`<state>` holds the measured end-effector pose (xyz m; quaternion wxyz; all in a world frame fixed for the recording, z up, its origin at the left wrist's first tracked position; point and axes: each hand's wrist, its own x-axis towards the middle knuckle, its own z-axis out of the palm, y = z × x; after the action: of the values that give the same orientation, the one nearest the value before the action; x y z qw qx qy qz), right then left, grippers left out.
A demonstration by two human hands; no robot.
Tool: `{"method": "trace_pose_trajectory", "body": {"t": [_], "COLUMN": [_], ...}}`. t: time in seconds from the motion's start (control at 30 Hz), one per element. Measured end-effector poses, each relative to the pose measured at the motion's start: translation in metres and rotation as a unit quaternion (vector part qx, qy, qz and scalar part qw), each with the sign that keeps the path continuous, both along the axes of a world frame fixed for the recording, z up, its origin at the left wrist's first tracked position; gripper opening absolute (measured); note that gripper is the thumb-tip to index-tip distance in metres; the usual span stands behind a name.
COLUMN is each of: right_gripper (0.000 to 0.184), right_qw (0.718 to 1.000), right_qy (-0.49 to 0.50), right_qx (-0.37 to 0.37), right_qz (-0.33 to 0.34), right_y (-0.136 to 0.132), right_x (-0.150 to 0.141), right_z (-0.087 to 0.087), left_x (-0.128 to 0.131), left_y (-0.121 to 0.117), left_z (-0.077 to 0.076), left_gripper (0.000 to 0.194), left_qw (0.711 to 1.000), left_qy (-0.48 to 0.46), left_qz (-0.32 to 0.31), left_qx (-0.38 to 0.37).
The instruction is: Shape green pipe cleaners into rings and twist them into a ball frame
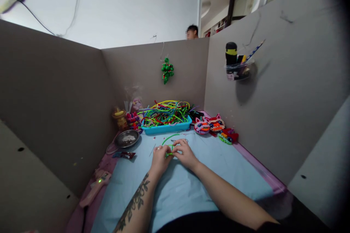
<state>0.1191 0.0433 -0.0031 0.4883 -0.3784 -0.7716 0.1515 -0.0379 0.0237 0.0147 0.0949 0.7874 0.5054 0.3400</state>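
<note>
Both hands meet at the middle of the blue cloth, fingers pinched on a bright green pipe cleaner [169,154]. My left hand [160,157] closes on its left side, with a ring on one finger. From the right, my right hand [184,153] grips the piece between thumb and fingertips. A longer green stem [170,137] curves up beyond the fingers; whether it joins the held piece, I cannot tell. Just past my right hand lies a pair of scissors [175,140], partly hidden. A thin straight stick [152,149] rests left of my left hand.
A blue tray [166,128] heaped with coloured pipe cleaners stands at the back. Left are a metal dish [127,138] with white bits and a pink glue gun [95,189] with a green light. Fuzzy finished pieces [216,124] lie right. Grey partitions [153,76] enclose the table.
</note>
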Motion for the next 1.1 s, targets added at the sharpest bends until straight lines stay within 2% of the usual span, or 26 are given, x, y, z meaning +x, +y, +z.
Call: {"method": "trace_pose_trajectory", "body": {"t": [0.1, 0.2, 0.27, 0.37, 0.47, 0.6, 0.7, 0.8, 0.9, 0.97, 1.1], "right_gripper": [0.013, 0.014, 0.013, 0.008, 0.009, 0.027, 0.021, 0.015, 0.016, 0.019, 0.011], "right_qw": [0.998, 0.997, 0.997, 0.995, 0.993, 0.985, 0.979, 0.985, 0.993, 0.993, 0.987], "right_qy": [0.016, 0.027, 0.034, 0.055, 0.084, 0.157, 0.177, 0.137, 0.081, 0.067, 0.085], "right_qx": [-0.053, -0.072, -0.074, -0.082, -0.078, -0.047, -0.031, -0.006, -0.008, -0.034, -0.119], "right_qz": [-0.002, 0.004, 0.007, -0.021, -0.030, -0.048, -0.095, -0.103, -0.091, -0.088, -0.065], "right_y": [0.001, 0.000, 0.000, 0.000, 0.001, 0.006, 0.007, 0.003, 0.000, 0.000, 0.004], "right_x": [0.001, 0.003, 0.003, 0.001, -0.001, 0.003, 0.008, 0.008, 0.000, -0.006, -0.012], "right_z": [0.001, 0.003, 0.004, 0.004, 0.002, 0.000, 0.001, 0.002, -0.002, -0.006, -0.012], "left_x": [0.003, 0.006, 0.006, 0.005, 0.003, -0.005, -0.010, -0.012, -0.009, -0.006, -0.002], "left_y": [-0.003, -0.003, -0.002, 0.000, 0.004, 0.012, 0.017, 0.020, 0.020, 0.018, 0.016], "left_z": [0.002, 0.001, -0.001, -0.004, -0.006, -0.006, -0.006, -0.005, -0.005, -0.005, -0.006], "left_gripper": [0.009, 0.011, 0.016, 0.033, 0.036, 0.033, 0.031, 0.023, 0.022, 0.027, 0.039], "left_qw": [0.998, 0.998, 0.999, 0.985, 0.926, 0.807, 0.725, 0.679, 0.672, 0.681, 0.704], "left_qy": [0.060, 0.054, -0.001, -0.160, -0.337, -0.520, -0.608, -0.653, -0.662, -0.653, -0.634], "left_qz": [0.001, -0.014, -0.021, -0.041, -0.071, -0.043, -0.011, -0.006, -0.008, -0.024, -0.055], "left_qx": [0.029, 0.037, 0.028, -0.041, -0.156, -0.275, -0.323, -0.335, -0.332, -0.329, -0.315]}}
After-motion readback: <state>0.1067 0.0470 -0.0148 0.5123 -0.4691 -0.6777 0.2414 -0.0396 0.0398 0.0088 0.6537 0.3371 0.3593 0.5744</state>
